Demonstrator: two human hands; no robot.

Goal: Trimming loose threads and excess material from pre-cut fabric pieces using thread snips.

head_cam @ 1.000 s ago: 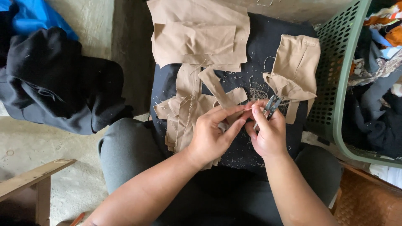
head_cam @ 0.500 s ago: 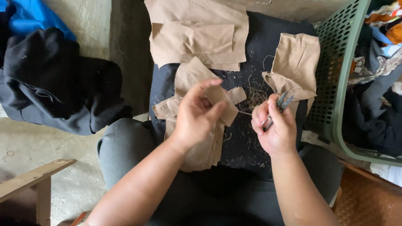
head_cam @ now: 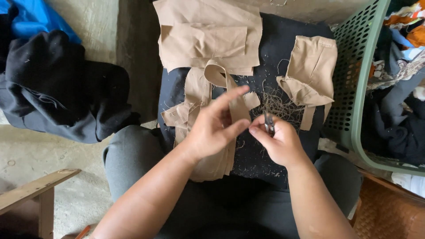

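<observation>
While my right hand (head_cam: 283, 144) fingers pinch the small thread snips (head_cam: 268, 125), my left hand (head_cam: 217, 126) fingers are spread loose over the tan fabric strips (head_cam: 197, 95) on my lap. Looks like thread trimming; next I'd need a strip held taut, with loose thread clippings (head_cam: 279, 104) just beyond.

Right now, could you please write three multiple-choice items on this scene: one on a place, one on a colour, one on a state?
1. Where is the green laundry basket?
A. on the person's right
B. on the person's left
C. on the lap

2. What colour are the fabric pieces?
A. blue
B. tan
C. red

3. What is the right hand doing?
A. lying flat and empty
B. reaching into the basket
C. gripping small thread snips

Answers: 1 A, it stands at the right edge. 2 B, all pieces on the dark cloth are tan. 3 C, its fingers close round the tool.
</observation>
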